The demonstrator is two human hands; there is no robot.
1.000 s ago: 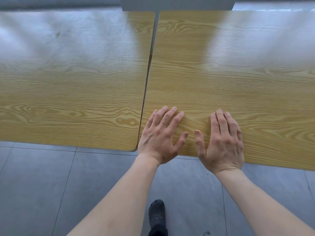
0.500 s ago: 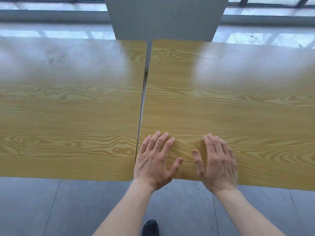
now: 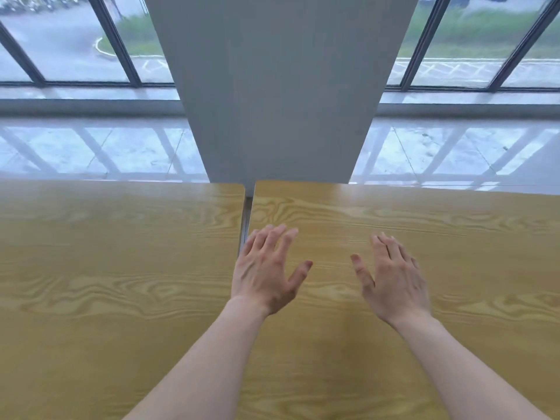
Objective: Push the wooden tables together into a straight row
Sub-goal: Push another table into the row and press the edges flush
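Two wooden worktops — left worktop (image 3: 121, 268), right worktop (image 3: 454, 253) — nearly joined, a thin gap (image 3: 246, 219) remaining; left hand (image 3: 266, 274) and right hand (image 3: 394, 283) spread, holding nothing.

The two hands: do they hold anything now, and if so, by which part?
Nothing is held. The left hand and the right hand are open with fingers spread, over the top of the right table, beside the gap to the left table.
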